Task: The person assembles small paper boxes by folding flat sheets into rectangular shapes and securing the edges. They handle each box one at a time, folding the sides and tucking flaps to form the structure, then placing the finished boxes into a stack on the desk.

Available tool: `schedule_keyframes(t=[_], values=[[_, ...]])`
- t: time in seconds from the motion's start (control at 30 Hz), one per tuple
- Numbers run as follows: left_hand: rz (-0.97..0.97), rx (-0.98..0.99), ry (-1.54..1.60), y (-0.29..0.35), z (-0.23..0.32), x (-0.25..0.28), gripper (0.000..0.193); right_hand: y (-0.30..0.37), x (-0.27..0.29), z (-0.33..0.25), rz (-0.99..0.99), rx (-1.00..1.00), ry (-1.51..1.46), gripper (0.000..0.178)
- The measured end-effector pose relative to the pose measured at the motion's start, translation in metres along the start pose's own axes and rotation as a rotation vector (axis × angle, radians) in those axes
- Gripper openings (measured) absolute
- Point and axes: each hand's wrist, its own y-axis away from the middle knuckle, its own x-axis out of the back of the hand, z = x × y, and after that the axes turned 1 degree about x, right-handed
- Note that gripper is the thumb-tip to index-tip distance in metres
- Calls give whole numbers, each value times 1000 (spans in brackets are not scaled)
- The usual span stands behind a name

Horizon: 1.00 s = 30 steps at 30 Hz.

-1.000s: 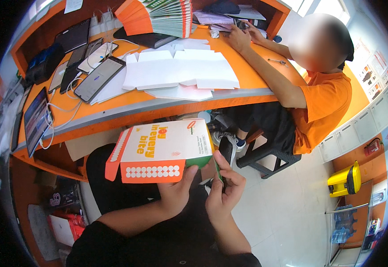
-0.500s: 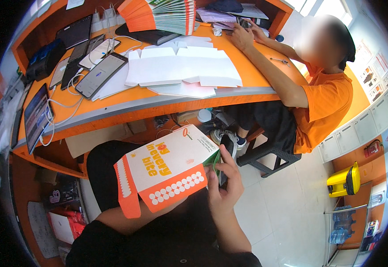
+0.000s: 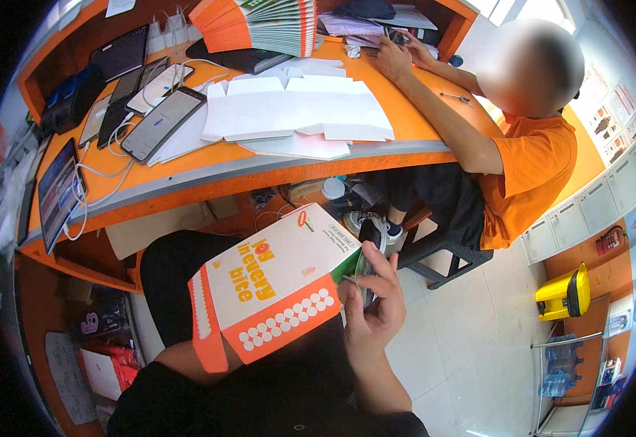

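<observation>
A folding carton [image 3: 289, 255], white on top with orange sides, white dots and yellow lettering, is opened out into a box shape and tilted above my lap. At its left end an orange flap [image 3: 209, 353] hangs loose. My right hand [image 3: 376, 309] is at the right end, its fingers curled and thumb raised at a green flap [image 3: 343, 268], gripping the carton's edge. My left forearm [image 3: 187, 357] runs beneath the carton; the carton hides my left hand, so its fingers do not show.
Ahead stands an orange desk [image 3: 260, 171] bearing flat white carton blanks [image 3: 296, 109], a fanned stack of orange cartons [image 3: 260, 29], a phone [image 3: 163, 124] and cables. At right, a person in an orange shirt [image 3: 536, 160] sits on a dark stool [image 3: 442, 266]. Farther right is a yellow bin [image 3: 562, 295].
The carton has tilted slightly, its left end a little lower and its green end more visible. My right hand has shifted slightly right, its fingers bending around the end.
</observation>
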Motion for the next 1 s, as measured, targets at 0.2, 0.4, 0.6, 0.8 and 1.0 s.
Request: schedule_keyframes(t=[0.2,0.4,0.6,0.8,1.0], values=[[3,-2,3,1,2,-2,52,-3,4,-6,-2,26,-5,10],[27,9,-7,6,7,0,50,-6,7,-12,-16,108,113,14],[26,10,2,7,5,0,48,1,-1,-9,103,120,37,27],[31,10,16,6,5,1,46,1,-1,-9,81,141,16,28],[44,5,22,6,7,4,44,-2,-5,-15,54,170,45,24]])
